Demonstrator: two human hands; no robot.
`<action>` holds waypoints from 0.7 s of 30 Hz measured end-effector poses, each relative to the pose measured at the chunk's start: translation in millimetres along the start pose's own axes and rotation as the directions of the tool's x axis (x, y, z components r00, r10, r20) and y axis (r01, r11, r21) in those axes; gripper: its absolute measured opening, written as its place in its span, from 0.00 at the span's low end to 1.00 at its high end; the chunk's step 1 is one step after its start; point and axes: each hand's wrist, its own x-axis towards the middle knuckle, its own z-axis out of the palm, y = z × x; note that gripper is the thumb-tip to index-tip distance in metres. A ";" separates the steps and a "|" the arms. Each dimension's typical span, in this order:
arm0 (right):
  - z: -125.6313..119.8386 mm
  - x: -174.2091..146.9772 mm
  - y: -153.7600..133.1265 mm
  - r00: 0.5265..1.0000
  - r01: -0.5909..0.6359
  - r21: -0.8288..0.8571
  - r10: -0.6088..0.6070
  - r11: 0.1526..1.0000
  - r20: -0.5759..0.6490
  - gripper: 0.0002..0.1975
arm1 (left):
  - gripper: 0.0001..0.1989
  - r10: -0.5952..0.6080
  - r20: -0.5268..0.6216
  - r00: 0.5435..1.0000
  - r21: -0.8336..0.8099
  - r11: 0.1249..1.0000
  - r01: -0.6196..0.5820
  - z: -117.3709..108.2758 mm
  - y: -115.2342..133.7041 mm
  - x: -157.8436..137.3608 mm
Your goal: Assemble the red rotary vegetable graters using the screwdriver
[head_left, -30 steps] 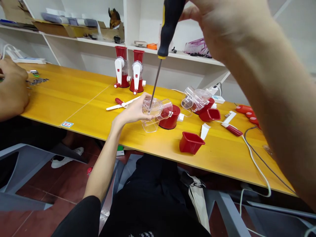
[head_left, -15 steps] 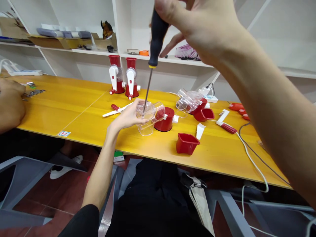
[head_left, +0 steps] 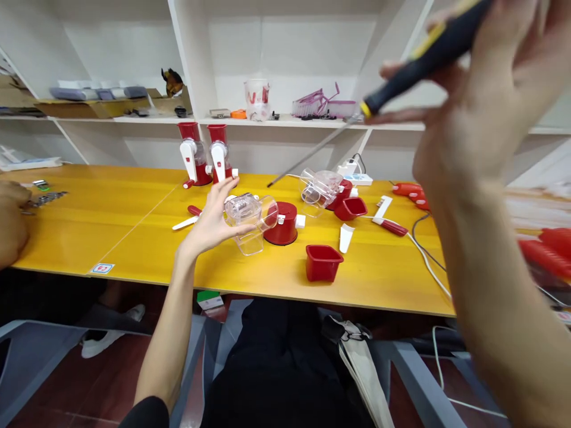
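My left hand is wrapped round a clear plastic grater body, thumb on the near side. Right beside it stands a red round base with a white knob. Raised at the upper right, my right hand grips a screwdriver by its black-and-yellow handle. Its long shaft slants down to the left, the tip above the table and apart from the clear body. A red hopper and a small white plastic piece lie to the right. Behind my left hand lies a white crank handle with a red grip.
Two assembled red-and-white rotary graters stand at the back. Another clear body and a second red hopper are at the right. A white cable crosses the table. Another person's hand is at the far left.
My right hand has lifted the screwdriver out of the clear body and swung it up to the right, tilting it. My left hand stays on the clear body. The view has shifted.
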 end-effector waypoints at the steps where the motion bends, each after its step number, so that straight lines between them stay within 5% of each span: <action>1: -17.6 -13.0 1.2 0.998 -0.039 -0.033 0.038 0.999 -0.041 0.04 | 0.36 0.021 -0.069 0.997 -0.001 1.000 -0.021 0.6 12.7 -1.3; 3: -51.5 -38.5 5.5 0.968 -0.075 -0.066 0.057 0.995 -0.246 0.05 | 0.23 0.015 -0.142 0.990 -0.077 0.997 -0.026 12.0 40.1 -5.4; 6: -92.2 -67.5 13.4 0.901 -0.193 -0.073 0.147 0.978 -0.409 0.07 | 0.15 -0.016 0.053 0.998 -0.240 0.970 0.028 58.5 70.1 -14.7; 12: -127.6 -88.4 11.6 0.873 -0.136 -0.232 0.005 0.963 -0.487 0.09 | 0.49 -0.139 0.363 0.921 -0.176 0.961 0.214 163.5 58.8 -33.3; 18: -119.5 -82.8 -14.1 0.872 -0.011 -0.107 -0.043 0.994 -0.488 0.18 | 0.37 -0.064 0.344 0.937 -0.270 0.949 0.164 172.3 39.6 -32.8; 21: -107.1 -85.3 -25.9 0.917 -0.081 -0.076 0.044 0.994 -0.397 0.10 | 0.30 -0.012 0.314 0.949 -0.252 0.963 0.096 172.3 38.4 -32.8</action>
